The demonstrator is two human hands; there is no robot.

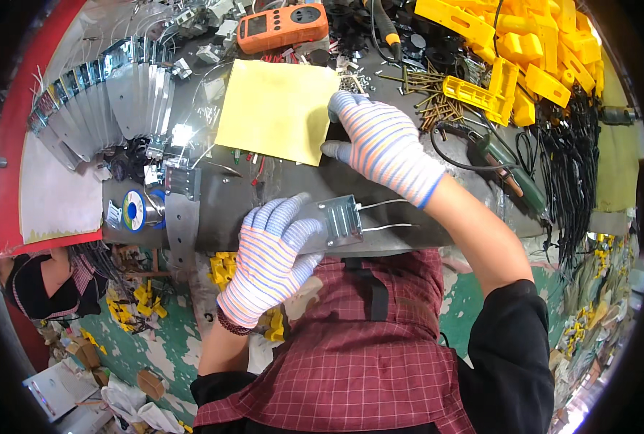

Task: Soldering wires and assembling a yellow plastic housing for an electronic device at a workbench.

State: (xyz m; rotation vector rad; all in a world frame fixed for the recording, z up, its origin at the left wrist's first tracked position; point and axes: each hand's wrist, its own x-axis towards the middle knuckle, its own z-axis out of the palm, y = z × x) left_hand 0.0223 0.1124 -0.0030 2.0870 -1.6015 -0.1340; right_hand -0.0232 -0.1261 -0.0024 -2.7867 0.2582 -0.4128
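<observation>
My left hand [271, 253], in a striped knit glove, is closed around a flat grey metal part [342, 220] near the bench's front edge. That part has a shiny box-like end with two white wires pointing right; my fingers cover its other end. My right hand [387, 145], gloved alike, has thumb and forefinger apart at the right edge of a yellow sheet [275, 112]. The fingertips meet or nearly meet that edge; firm contact cannot be made out. The sheet lies on the dark bench [438, 210], over some small loose parts.
Similar metal parts [112, 101] fan out at left, near a solder spool [135, 210]. An orange meter [282, 29] lies at the back. Yellow plastic housings [532, 50], brass-coloured screws [438, 105], a green-handled tool [510, 173] and black cables [568, 159] crowd the right.
</observation>
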